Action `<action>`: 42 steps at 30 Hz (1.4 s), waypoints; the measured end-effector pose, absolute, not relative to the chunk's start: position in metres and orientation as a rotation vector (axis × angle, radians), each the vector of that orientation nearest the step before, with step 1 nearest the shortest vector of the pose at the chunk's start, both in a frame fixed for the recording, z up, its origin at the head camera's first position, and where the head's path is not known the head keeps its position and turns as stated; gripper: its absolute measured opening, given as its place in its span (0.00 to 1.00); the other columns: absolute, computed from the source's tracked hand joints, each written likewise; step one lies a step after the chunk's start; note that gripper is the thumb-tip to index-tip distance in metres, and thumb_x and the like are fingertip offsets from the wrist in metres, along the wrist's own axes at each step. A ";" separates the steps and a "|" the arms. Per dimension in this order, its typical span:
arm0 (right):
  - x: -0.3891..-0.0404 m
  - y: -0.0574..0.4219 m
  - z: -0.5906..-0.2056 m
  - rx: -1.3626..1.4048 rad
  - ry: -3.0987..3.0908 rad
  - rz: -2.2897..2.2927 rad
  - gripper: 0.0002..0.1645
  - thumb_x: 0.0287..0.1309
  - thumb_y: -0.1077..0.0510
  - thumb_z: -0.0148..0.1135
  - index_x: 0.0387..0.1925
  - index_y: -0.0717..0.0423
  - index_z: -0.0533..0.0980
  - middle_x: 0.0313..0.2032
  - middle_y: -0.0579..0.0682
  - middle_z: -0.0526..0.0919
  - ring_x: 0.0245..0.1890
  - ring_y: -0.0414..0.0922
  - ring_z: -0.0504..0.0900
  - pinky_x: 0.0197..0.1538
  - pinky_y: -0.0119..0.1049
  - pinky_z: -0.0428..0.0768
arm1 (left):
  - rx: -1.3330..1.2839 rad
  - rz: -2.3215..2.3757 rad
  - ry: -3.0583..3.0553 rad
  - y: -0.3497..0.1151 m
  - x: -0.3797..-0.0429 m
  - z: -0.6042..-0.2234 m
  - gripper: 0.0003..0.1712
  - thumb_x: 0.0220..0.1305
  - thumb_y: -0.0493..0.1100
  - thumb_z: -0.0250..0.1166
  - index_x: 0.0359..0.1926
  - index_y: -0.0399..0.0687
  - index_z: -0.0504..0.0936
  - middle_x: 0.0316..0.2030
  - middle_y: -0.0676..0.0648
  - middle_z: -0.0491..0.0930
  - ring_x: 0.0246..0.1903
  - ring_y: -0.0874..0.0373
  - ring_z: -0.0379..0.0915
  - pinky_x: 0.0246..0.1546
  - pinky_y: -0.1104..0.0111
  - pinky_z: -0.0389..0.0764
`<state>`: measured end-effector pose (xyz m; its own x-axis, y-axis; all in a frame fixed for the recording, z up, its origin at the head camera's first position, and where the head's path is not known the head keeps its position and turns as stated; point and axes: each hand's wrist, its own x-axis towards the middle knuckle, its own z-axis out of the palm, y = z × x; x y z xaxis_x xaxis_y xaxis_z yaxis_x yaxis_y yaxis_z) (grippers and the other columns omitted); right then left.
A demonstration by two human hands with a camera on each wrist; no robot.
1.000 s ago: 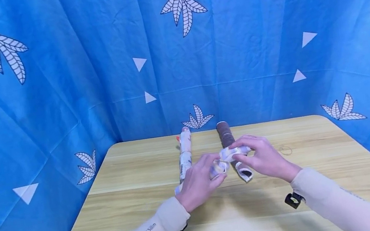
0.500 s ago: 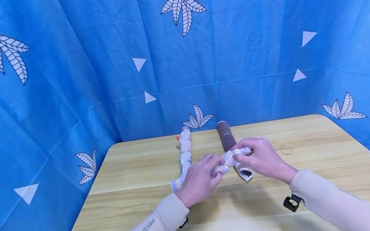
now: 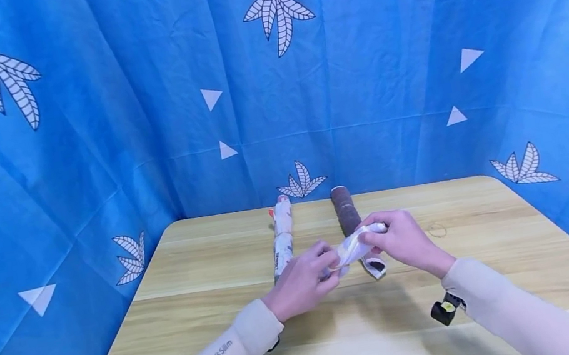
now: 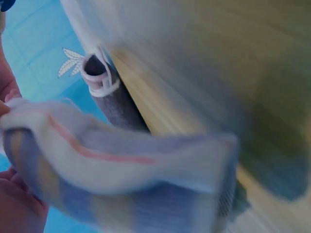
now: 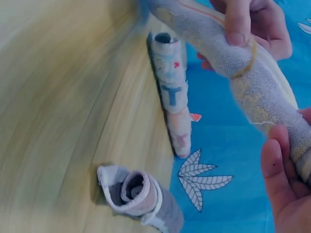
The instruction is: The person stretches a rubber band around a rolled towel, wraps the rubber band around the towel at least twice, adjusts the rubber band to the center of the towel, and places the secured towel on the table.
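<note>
Both hands hold a rolled towel (image 3: 353, 249) above the table, striped pale blue, white and yellow. My left hand (image 3: 302, 279) grips it near its middle in the head view. Farther right, my right hand (image 3: 401, 242) pinches the other end between thumb and fingers. A yellowish rubber band (image 5: 251, 60) circles the roll beside the left thumb in the right wrist view. The towel's loose end (image 4: 214, 165) looms close in the left wrist view, blurred. In the head view the left hand hides part of the roll.
Behind the hands lie a white printed towel roll (image 3: 283, 235) with a small orange tag and a brown towel roll (image 3: 346, 211). A loose rubber band (image 3: 436, 230) lies right of them on the wooden table (image 3: 195, 320). A blue patterned curtain (image 3: 378, 59) encloses the table.
The towel was bent between the hands and now runs straighter. Its left end, visible past the left hand before, is now hidden in the head view. The rolls behind have stayed put.
</note>
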<state>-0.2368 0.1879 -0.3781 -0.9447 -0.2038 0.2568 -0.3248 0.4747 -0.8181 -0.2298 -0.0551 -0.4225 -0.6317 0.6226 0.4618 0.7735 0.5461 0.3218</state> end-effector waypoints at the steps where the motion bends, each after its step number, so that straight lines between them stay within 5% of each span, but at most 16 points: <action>1: -0.238 0.188 -0.378 0.431 -2.597 1.507 0.08 0.58 0.62 0.66 0.39 0.60 0.85 0.36 0.58 0.87 0.28 0.48 0.85 0.29 0.36 0.85 | -1.160 -0.737 -2.480 -0.057 -0.231 -0.423 0.07 0.69 0.45 0.64 0.34 0.55 0.73 0.44 0.56 0.77 0.31 0.66 0.74 0.26 0.81 0.74; 10: -0.242 0.185 -0.370 0.315 -2.647 1.679 0.16 0.59 0.59 0.66 0.46 0.66 0.82 0.36 0.60 0.86 0.25 0.44 0.82 0.32 0.36 0.84 | -1.013 -1.120 -2.579 -0.071 -0.235 -0.422 0.03 0.72 0.49 0.61 0.39 0.59 0.75 0.35 0.56 0.79 0.30 0.64 0.71 0.28 0.74 0.71; 15: -0.243 0.192 -0.368 0.618 -2.675 1.514 0.19 0.64 0.55 0.67 0.55 0.54 0.81 0.48 0.57 0.84 0.34 0.45 0.81 0.34 0.34 0.82 | -1.005 -1.405 -2.593 -0.078 -0.242 -0.422 0.04 0.73 0.52 0.60 0.42 0.61 0.76 0.37 0.55 0.80 0.32 0.61 0.73 0.33 0.72 0.74; 20: -0.241 0.200 -0.368 0.955 -2.609 1.262 0.28 0.57 0.60 0.73 0.59 0.41 0.79 0.62 0.50 0.77 0.54 0.48 0.78 0.49 0.43 0.82 | -0.997 -1.655 -2.589 -0.083 -0.247 -0.420 0.06 0.74 0.51 0.59 0.44 0.58 0.77 0.41 0.53 0.81 0.39 0.58 0.77 0.42 0.68 0.79; 28: -0.241 0.202 -0.368 1.137 -2.532 0.859 0.26 0.52 0.65 0.75 0.51 0.41 0.83 0.58 0.46 0.79 0.56 0.48 0.79 0.52 0.45 0.83 | -1.077 -1.796 -2.610 -0.081 -0.246 -0.414 0.06 0.76 0.47 0.56 0.47 0.51 0.74 0.41 0.49 0.79 0.41 0.58 0.76 0.44 0.69 0.78; 35: -0.242 0.202 -0.373 1.116 -2.519 0.847 0.23 0.52 0.66 0.75 0.50 0.46 0.83 0.49 0.41 0.83 0.48 0.41 0.81 0.49 0.39 0.84 | -1.082 -1.243 -2.667 -0.074 -0.234 -0.412 0.16 0.68 0.55 0.66 0.53 0.65 0.73 0.52 0.55 0.79 0.46 0.61 0.78 0.48 0.65 0.81; 42: -0.243 0.202 -0.374 1.073 -2.493 0.842 0.22 0.49 0.69 0.75 0.46 0.49 0.84 0.44 0.41 0.84 0.43 0.39 0.81 0.45 0.36 0.83 | -1.134 -0.627 -2.502 -0.070 -0.229 -0.415 0.23 0.66 0.47 0.67 0.60 0.59 0.75 0.50 0.53 0.80 0.38 0.65 0.78 0.42 0.72 0.83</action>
<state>-0.2429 0.2017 -0.3741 -0.6766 -0.5603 0.4777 -0.7353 0.5493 -0.3971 -0.2291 -0.0697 -0.4152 -0.6323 0.6255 0.4570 0.7672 0.5877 0.2571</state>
